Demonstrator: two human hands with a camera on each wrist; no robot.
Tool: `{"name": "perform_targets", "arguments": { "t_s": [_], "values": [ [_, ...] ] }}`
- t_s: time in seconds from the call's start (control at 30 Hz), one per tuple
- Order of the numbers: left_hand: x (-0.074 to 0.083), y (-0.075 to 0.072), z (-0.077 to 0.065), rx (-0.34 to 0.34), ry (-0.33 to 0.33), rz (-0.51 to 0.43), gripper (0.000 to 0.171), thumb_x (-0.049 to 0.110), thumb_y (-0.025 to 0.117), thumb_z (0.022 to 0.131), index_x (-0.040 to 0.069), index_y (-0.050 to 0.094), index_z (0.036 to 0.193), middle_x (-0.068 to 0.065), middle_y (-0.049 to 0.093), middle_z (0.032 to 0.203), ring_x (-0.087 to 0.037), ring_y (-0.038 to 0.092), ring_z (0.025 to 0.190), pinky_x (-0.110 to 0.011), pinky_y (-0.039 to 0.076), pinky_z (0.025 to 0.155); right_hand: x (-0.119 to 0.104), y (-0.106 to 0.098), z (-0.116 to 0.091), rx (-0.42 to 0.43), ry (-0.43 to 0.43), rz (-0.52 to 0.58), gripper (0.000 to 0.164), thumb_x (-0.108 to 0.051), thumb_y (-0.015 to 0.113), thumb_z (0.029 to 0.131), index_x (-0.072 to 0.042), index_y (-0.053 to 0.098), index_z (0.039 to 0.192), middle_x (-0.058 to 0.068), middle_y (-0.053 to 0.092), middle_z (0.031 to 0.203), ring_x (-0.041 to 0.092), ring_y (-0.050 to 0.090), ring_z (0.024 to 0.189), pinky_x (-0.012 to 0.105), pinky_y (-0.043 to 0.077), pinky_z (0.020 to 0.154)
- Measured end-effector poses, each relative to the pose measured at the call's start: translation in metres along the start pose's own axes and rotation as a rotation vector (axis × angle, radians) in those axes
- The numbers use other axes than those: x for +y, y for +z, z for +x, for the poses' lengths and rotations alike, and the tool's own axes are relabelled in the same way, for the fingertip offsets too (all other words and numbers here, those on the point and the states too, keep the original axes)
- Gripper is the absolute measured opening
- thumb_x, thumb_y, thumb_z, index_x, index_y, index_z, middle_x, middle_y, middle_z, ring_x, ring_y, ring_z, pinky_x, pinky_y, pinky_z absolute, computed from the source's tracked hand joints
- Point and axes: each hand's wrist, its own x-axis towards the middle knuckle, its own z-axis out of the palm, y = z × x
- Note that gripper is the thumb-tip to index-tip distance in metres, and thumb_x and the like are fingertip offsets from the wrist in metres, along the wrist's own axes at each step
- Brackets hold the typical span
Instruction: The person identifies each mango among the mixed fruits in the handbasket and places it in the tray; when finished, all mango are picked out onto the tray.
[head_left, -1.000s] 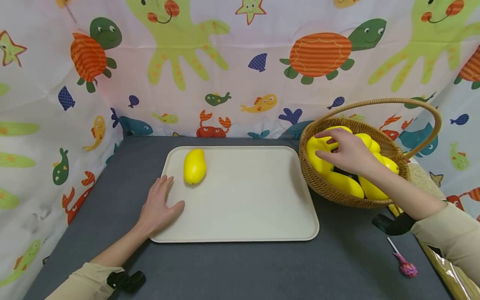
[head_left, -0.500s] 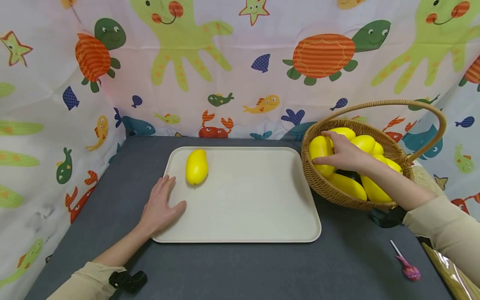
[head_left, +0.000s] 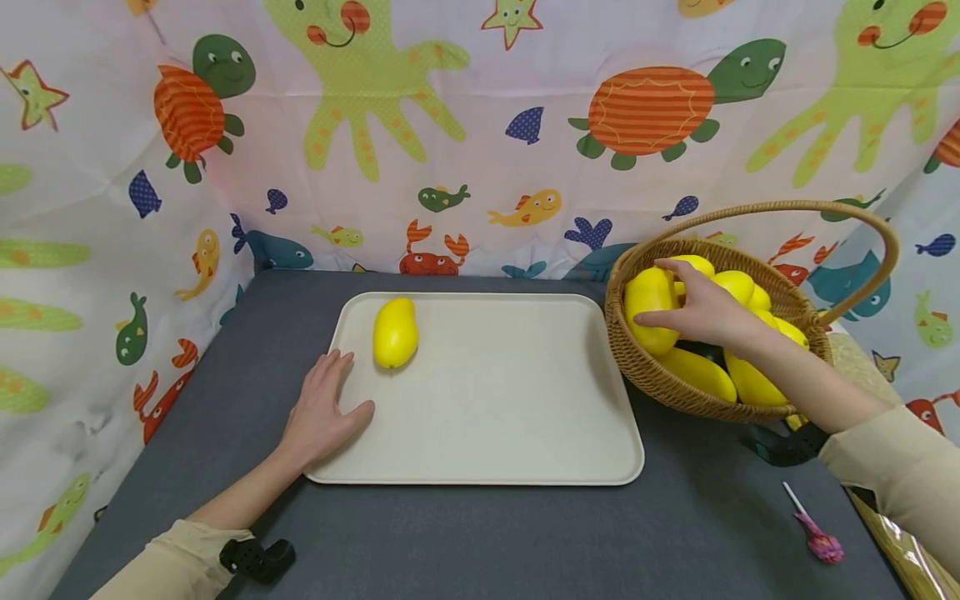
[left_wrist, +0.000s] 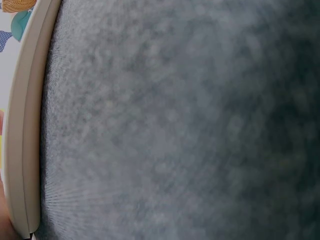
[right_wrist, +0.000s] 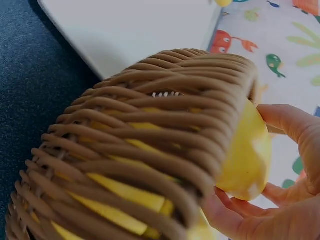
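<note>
My right hand [head_left: 708, 307] reaches into the wicker basket [head_left: 686, 402] on the right. Its thumb and fingers hold a yellow mango [head_left: 649, 304] at the basket's left side. In the right wrist view this mango [right_wrist: 248, 155] shows above the woven rim, with fingertips on both sides of it. Several more yellow mangoes [head_left: 697, 375] fill the basket, and a dark thing [head_left: 705, 354] lies partly hidden among them. My left hand [head_left: 322, 417] rests with extended fingers on the left edge of the cream tray [head_left: 510, 392]. Another mango [head_left: 395, 333] lies at the tray's upper left.
The basket's tall handle [head_left: 825, 207] arches over its back. A wrapped lollipop [head_left: 821, 542] lies on the grey tabletop [head_left: 480, 542] at the front right, near a shiny gold strip [head_left: 900, 546]. A patterned sea-animal curtain [head_left: 465, 100] hangs behind the table.
My right hand has come down from over the basket and closed on a mango, which has since shifted and stands more upright. The left hand and the tray stay as they were.
</note>
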Motion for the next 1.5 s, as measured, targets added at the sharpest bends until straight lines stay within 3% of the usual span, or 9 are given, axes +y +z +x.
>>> {"name": "perform_targets", "arguments": {
  "t_s": [0.23, 0.53, 0.63, 0.83, 0.97, 1.13, 1.27, 1.4, 1.5],
  "values": [
    [-0.001, -0.001, 0.001, 0.015, -0.001, -0.045, 0.073, 0.033, 0.063, 0.087, 0.007, 0.036, 0.149, -0.017, 0.018, 0.159, -0.039, 0.016, 0.143, -0.075, 0.028, 0.095, -0.005, -0.014, -0.020, -0.012, 0.027, 0.155, 0.097, -0.040, 0.065, 0.092, -0.013, -0.002, 0.157, 0.031, 0.016, 0.151, 0.052, 0.029, 0.131, 0.054, 0.050, 0.089],
    [-0.003, -0.007, 0.005, 0.055, 0.005, -0.177, 0.058, 0.020, 0.062, 0.090, 0.001, 0.045, 0.142, -0.024, 0.023, 0.155, -0.045, 0.024, 0.140, -0.064, 0.024, 0.107, -0.016, -0.008, -0.043, -0.058, 0.056, 0.381, 0.087, -0.033, 0.059, 0.097, -0.019, -0.002, 0.157, 0.026, 0.000, 0.158, 0.048, 0.029, 0.132, 0.027, 0.049, 0.081],
    [-0.003, -0.010, 0.007, 0.084, -0.024, -0.228, 0.052, 0.018, 0.062, 0.092, 0.003, 0.050, 0.140, -0.021, 0.029, 0.154, -0.043, 0.028, 0.140, -0.061, 0.025, 0.108, -0.023, 0.001, -0.048, -0.096, 0.048, 0.472, 0.085, -0.030, 0.058, 0.098, -0.020, -0.001, 0.157, 0.024, 0.001, 0.159, 0.044, 0.032, 0.132, 0.027, 0.050, 0.083],
    [0.002, -0.015, 0.009, 0.125, -0.083, -0.319, 0.044, 0.017, 0.060, 0.094, 0.005, 0.054, 0.137, -0.016, 0.039, 0.150, -0.035, 0.032, 0.139, -0.054, 0.028, 0.111, -0.045, 0.023, -0.051, -0.174, 0.009, 0.597, 0.082, -0.028, 0.058, 0.097, -0.019, 0.004, 0.157, 0.018, 0.007, 0.159, 0.035, 0.039, 0.126, 0.038, 0.048, 0.089],
    [0.006, -0.017, 0.014, 0.157, -0.175, -0.400, 0.041, 0.015, 0.058, 0.096, 0.006, 0.056, 0.136, -0.014, 0.048, 0.142, -0.029, 0.043, 0.131, -0.043, 0.036, 0.107, -0.063, 0.043, -0.042, -0.226, 0.006, 0.639, 0.084, -0.028, 0.060, 0.095, -0.017, 0.005, 0.157, 0.017, 0.008, 0.160, 0.037, 0.038, 0.128, 0.047, 0.046, 0.096],
    [0.010, -0.018, 0.021, 0.185, -0.292, -0.447, 0.038, 0.016, 0.055, 0.096, 0.009, 0.059, 0.133, -0.013, 0.059, 0.126, -0.023, 0.048, 0.109, -0.033, 0.037, 0.090, -0.078, 0.074, -0.022, -0.272, 0.020, 0.673, 0.084, -0.028, 0.061, 0.093, -0.016, 0.008, 0.157, 0.016, 0.012, 0.159, 0.039, 0.032, 0.134, 0.054, 0.042, 0.100],
    [0.009, -0.018, 0.024, 0.198, -0.305, -0.446, 0.037, 0.015, 0.055, 0.096, 0.010, 0.060, 0.132, -0.012, 0.058, 0.129, -0.021, 0.049, 0.116, -0.032, 0.037, 0.095, -0.087, 0.101, 0.001, -0.264, 0.053, 0.684, 0.084, -0.029, 0.064, 0.091, -0.017, 0.012, 0.156, 0.014, 0.014, 0.159, 0.037, 0.034, 0.134, 0.053, 0.043, 0.100],
    [0.006, -0.015, 0.027, 0.247, -0.297, -0.441, 0.035, 0.014, 0.057, 0.094, 0.011, 0.063, 0.128, -0.011, 0.056, 0.100, -0.020, 0.050, 0.098, -0.028, 0.037, 0.080, -0.095, 0.128, 0.026, -0.231, 0.077, 0.715, 0.084, -0.028, 0.066, 0.090, -0.017, 0.015, 0.155, 0.013, 0.016, 0.159, 0.036, 0.036, 0.133, 0.054, 0.043, 0.101],
    [0.005, -0.012, 0.030, 0.250, -0.305, -0.464, 0.035, 0.015, 0.056, 0.095, 0.012, 0.063, 0.129, -0.010, 0.051, 0.095, -0.020, 0.047, 0.093, -0.029, 0.035, 0.076, -0.099, 0.145, 0.043, -0.201, 0.097, 0.723, 0.083, -0.027, 0.068, 0.089, -0.018, 0.017, 0.154, 0.012, 0.018, 0.158, 0.036, 0.039, 0.131, 0.053, 0.044, 0.101]
  ]
}}
